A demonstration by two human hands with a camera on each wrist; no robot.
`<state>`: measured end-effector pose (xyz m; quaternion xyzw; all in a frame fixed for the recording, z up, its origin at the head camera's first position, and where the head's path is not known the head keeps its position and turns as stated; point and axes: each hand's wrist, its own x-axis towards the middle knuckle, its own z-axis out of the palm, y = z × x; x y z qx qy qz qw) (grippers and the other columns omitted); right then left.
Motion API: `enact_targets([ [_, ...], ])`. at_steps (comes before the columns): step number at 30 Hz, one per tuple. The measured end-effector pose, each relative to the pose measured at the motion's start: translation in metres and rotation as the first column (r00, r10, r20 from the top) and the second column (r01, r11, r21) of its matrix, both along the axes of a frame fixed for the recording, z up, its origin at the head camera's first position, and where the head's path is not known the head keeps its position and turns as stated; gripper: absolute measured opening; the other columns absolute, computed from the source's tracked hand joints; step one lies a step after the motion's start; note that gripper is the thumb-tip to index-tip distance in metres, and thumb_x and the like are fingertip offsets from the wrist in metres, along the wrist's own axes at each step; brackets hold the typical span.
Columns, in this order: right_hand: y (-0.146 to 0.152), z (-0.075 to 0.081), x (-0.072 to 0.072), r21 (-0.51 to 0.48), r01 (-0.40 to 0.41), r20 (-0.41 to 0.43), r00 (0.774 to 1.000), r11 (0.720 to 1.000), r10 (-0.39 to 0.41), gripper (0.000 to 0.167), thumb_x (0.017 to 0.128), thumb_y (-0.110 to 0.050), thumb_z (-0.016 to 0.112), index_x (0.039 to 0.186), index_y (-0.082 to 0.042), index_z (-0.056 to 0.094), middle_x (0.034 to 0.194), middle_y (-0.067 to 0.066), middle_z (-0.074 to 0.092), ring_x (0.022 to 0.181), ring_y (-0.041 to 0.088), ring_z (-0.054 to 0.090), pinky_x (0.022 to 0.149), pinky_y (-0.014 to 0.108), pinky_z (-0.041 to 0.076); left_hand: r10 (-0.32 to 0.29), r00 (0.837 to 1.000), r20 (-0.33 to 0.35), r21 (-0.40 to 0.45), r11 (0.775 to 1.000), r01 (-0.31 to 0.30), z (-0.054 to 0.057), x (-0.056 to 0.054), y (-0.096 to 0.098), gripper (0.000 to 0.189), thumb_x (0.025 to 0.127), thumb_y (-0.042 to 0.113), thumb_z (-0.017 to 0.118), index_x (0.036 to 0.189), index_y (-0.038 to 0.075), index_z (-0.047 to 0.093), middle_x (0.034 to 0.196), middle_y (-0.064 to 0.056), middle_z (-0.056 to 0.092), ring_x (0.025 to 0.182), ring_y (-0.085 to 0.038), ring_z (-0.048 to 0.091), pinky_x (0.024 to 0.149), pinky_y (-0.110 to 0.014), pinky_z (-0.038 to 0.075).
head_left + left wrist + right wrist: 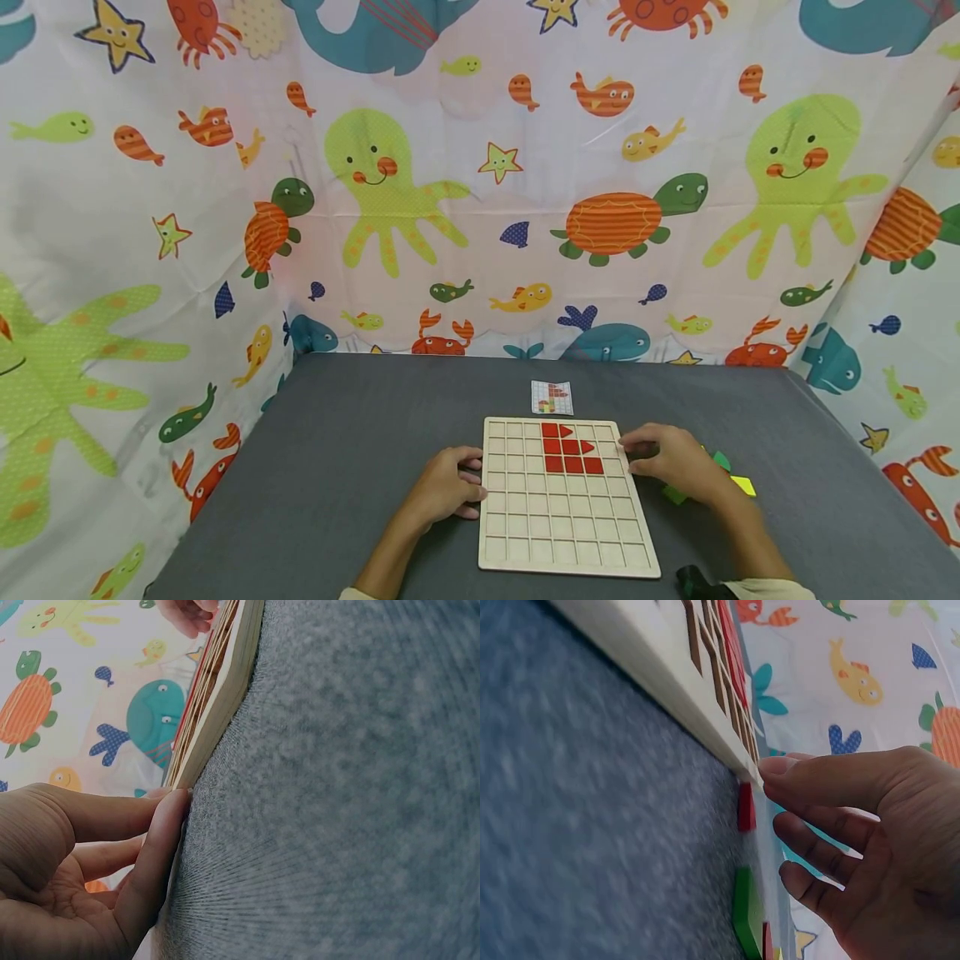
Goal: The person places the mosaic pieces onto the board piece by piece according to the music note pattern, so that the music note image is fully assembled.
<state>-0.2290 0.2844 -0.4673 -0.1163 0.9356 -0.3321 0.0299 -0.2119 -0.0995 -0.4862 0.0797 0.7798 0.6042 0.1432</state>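
Observation:
A light wooden board [562,529] with a raised grid lies flat on the grey table. Red square and triangular tiles [572,464] fill cells in its top three rows. At the board's left edge, my left hand [442,487] grips the side with thumb and fingertips; the left wrist view shows thumb and forefinger [120,817] meeting at the edge. My right hand [678,458] holds the opposite edge near the upper corner by thumb and forefinger tips, its other fingers loosely bent. In the right wrist view a red tile [746,807] lies beside the board, close under this hand.
Behind the board lies a small printed card [551,398] with a coloured grid pattern. Green tiles [722,460] and a yellow tile [744,485] lie right of the board, partly hidden by my right hand. A sea-animal curtain [480,208] hangs behind the table.

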Motion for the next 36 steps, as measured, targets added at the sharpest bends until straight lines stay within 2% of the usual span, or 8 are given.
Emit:
enact_targets([
  [6, 0.012, 0.000, -0.001, 0.007, 0.008, 0.039, 0.999, 1.000, -0.008, 0.034, 0.085, -0.014, 0.087, 0.117, -0.008, 0.079, 0.112, 0.003, 0.075, 0.100, 0.020, 0.067, 0.087, 0.043, 0.059, -0.001, 1.000, 0.004, 0.008, 1.000, 0.001, 0.002, 0.000, 0.001, 0.064, 0.083, -0.012, 0.078, 0.144, -0.008, 0.057, 0.129, -0.020, 0.061, 0.104, -0.026, 0.067, 0.061, -0.039, 0.067],
  [20, 0.023, -0.003, 0.000, 0.008, -0.042, 0.090, 0.995, 0.999, 0.041, 0.040, 0.080, -0.011, 0.087, 0.119, -0.011, 0.080, 0.111, 0.002, 0.072, 0.096, 0.019, 0.063, 0.079, 0.034, 0.056, -0.005, 1.000, 0.000, -0.002, 1.000, 0.005, 0.000, 0.000, 0.000, 0.063, 0.083, -0.011, 0.079, 0.143, -0.007, 0.058, 0.129, -0.019, 0.062, 0.102, -0.025, 0.068, 0.061, -0.039, 0.067],
  [26, 0.023, -0.003, 0.001, -0.010, -0.033, 0.118, 0.992, 0.999, 0.034, 0.039, 0.080, -0.010, 0.086, 0.119, -0.009, 0.079, 0.102, 0.001, 0.070, 0.091, 0.018, 0.060, 0.074, 0.028, 0.053, -0.007, 1.000, -0.006, 0.000, 1.000, 0.007, 0.002, 0.002, 0.000, 0.063, 0.083, -0.011, 0.078, 0.143, -0.008, 0.058, 0.129, -0.020, 0.061, 0.102, -0.025, 0.068, 0.061, -0.039, 0.067],
  [31, 0.024, -0.003, 0.000, -0.003, -0.034, 0.103, 0.994, 0.999, 0.035, 0.037, 0.083, -0.014, 0.088, 0.118, -0.007, 0.079, 0.100, 0.001, 0.069, 0.089, 0.016, 0.060, 0.072, 0.027, 0.053, -0.004, 1.000, -0.001, -0.005, 1.000, 0.004, 0.003, 0.002, 0.000, 0.063, 0.084, -0.011, 0.079, 0.143, -0.007, 0.058, 0.129, -0.019, 0.061, 0.102, -0.024, 0.067, 0.061, -0.038, 0.067],
  [36, 0.024, -0.004, -0.001, 0.037, -0.033, 0.084, 0.996, 0.999, 0.030, 0.035, 0.082, -0.019, 0.091, 0.114, -0.010, 0.081, 0.099, 0.000, 0.068, 0.088, 0.015, 0.059, 0.073, 0.029, 0.052, -0.002, 1.000, -0.003, -0.006, 1.000, 0.002, 0.003, 0.002, 0.000, 0.063, 0.084, -0.011, 0.078, 0.143, -0.008, 0.058, 0.128, -0.019, 0.061, 0.101, -0.024, 0.067, 0.061, -0.037, 0.067],
])
